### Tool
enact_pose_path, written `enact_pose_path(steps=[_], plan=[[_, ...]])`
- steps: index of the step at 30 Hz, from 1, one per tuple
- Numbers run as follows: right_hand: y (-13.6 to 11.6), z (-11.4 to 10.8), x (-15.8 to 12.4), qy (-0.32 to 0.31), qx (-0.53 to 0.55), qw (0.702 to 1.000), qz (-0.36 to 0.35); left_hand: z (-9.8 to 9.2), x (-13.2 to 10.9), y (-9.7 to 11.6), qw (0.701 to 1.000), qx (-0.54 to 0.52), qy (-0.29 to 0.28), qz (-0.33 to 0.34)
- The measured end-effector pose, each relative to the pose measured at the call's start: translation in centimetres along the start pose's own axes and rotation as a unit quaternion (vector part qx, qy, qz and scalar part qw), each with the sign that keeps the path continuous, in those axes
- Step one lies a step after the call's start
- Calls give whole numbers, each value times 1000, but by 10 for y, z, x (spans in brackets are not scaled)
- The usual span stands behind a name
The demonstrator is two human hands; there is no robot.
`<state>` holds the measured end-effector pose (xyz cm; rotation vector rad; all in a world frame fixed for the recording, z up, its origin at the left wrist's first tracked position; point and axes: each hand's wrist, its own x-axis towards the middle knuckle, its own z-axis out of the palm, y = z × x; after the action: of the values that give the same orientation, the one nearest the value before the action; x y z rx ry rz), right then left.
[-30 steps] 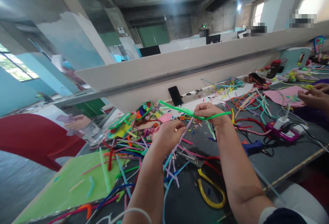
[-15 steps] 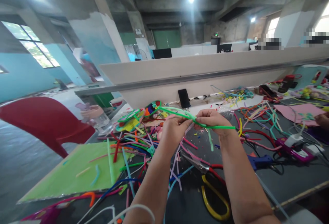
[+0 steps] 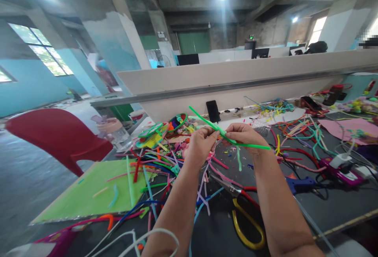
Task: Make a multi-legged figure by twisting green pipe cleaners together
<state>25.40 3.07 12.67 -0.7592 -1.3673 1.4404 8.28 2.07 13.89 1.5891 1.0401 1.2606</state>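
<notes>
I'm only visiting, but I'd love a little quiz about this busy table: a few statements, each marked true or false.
1. The left hand and right hand both hold green strips. True.
2. The scissors lie on the table. True.
3. The right hand is gripping the scissors. False: it is on the green strips.
4. The phone stands by the partition. True.
5. The phone is bright yellow. False: it is black.
</notes>
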Motion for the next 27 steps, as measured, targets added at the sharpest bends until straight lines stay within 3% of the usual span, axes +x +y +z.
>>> enact_pose_path(steps=[10, 20, 24, 27], plan=[[6, -5, 2, -37, 22, 999, -3, 0, 1, -2, 1000, -27, -10, -2], [6, -9, 4, -67, -23, 997, 5, 2, 3, -6, 1000, -15, -4, -3], [4, -10, 2, -81, -126, 989, -9, 3, 5, -12, 1000, -13, 13, 1], [4, -9, 2, -56, -218, 973, -50, 6, 5, -16, 1000, -6, 12, 0]])
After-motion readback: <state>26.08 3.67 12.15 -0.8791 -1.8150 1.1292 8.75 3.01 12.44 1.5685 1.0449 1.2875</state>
